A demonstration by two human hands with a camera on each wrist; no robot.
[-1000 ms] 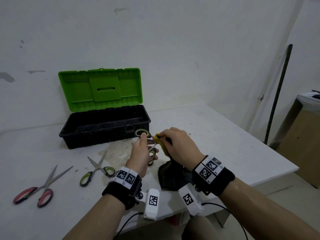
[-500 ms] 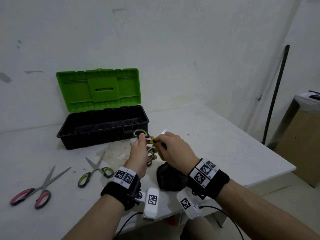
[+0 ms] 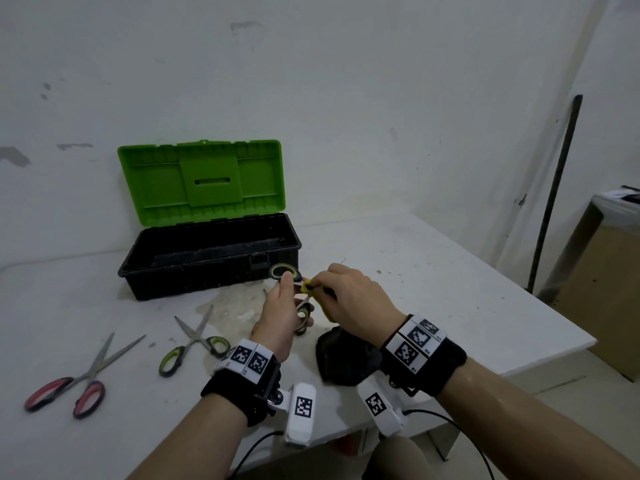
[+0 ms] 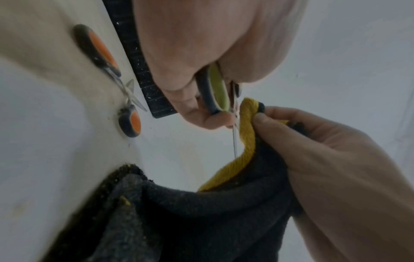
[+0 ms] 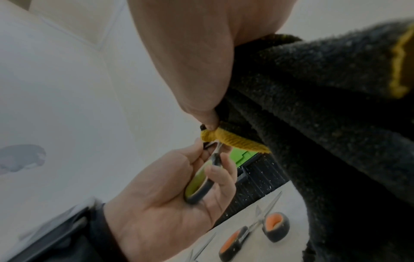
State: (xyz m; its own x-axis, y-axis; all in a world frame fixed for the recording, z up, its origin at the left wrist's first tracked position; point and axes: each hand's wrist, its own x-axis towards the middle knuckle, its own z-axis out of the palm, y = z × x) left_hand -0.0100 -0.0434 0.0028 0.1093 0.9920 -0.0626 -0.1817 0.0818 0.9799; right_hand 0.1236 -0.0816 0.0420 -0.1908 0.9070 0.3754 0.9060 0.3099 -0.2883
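My left hand grips a pair of green-and-black scissors by one handle ring, above the table in front of the toolbox. The two rings stand apart. My right hand pinches the yellow hem at the corner of a dark cloth and holds it up against the scissors. A thin blade runs along the hem. The rest of the cloth hangs down onto the table under my right wrist. In the right wrist view the hem sits just above the scissors.
An open toolbox with a raised green lid stands behind the hands. A second green-handled pair of scissors and a red-handled pair lie open at the left. The table's edge runs close on the right.
The scissors' blade tip has tilted up past my right hand's fingers. Both hands stay together in nearly the same spot.
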